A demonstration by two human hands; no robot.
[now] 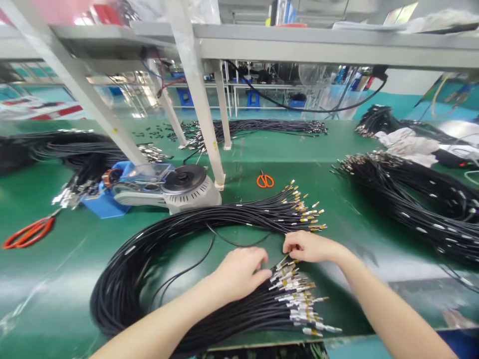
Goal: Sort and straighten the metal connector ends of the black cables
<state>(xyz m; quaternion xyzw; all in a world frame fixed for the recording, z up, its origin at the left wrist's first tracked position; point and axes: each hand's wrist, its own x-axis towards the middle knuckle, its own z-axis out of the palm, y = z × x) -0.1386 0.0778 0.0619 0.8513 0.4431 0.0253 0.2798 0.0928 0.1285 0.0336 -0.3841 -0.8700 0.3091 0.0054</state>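
A thick bundle of black cables (112,279) lies on the green table in a big U-shaped curve, both ends toward the right. White and yellow tagged cable ends (299,294) fan out at the near side, and a second group of tagged ends (305,212) at the far side. My left hand (243,273) hovers over the near strands, fingers curled, with a gap between thumb and forefinger. Between the two groups, my right hand (309,246) pinches at the tip of a black cable (283,261); its fingertips partly hide it. A loose strand (239,244) crosses inside the curve.
A tape dispenser (187,192) stands behind the bundle beside a blue holder (107,203). Orange-handled scissors (265,180) lie farther back, orange-handled cutters (32,233) at left. More cable bundles (407,199) lie at right. White shelf posts (200,99) rise from the table.
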